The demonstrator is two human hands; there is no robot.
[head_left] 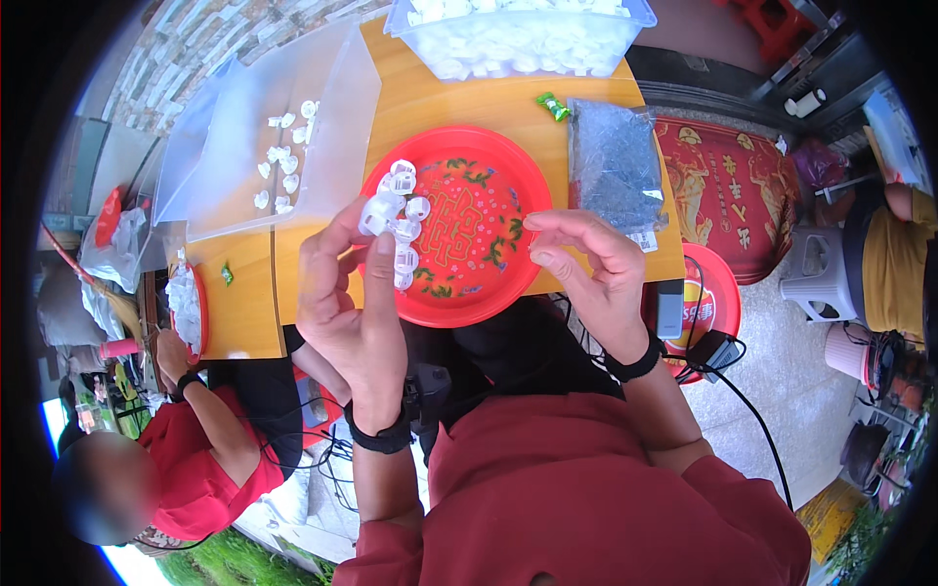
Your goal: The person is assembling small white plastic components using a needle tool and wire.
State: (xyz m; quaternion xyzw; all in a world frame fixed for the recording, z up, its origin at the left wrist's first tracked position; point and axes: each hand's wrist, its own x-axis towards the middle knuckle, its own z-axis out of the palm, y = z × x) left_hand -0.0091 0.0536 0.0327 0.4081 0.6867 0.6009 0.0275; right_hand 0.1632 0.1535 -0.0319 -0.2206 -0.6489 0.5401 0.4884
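My left hand [354, 311] is over the left side of a round red tray [535, 256] with printed flowers. Its thumb and fingers close on a small white plastic piece [377, 217]. Several more white plastic pieces [418, 208] lie in the tray beside the thumb. At the tray's right rim my right hand [601, 273] is in a pinch, thumb and forefinger close together. Whatever may be between those fingertips is too small to make out.
A clear tub [508, 49] full of white pieces stands at the table's far edge. Left of the tray, a translucent sheet-like container [332, 127] holds loose white pieces. A clear bag [614, 156] of dark parts and a green wrapped sweet [553, 105] lie right. A co-worker [210, 439] sits left.
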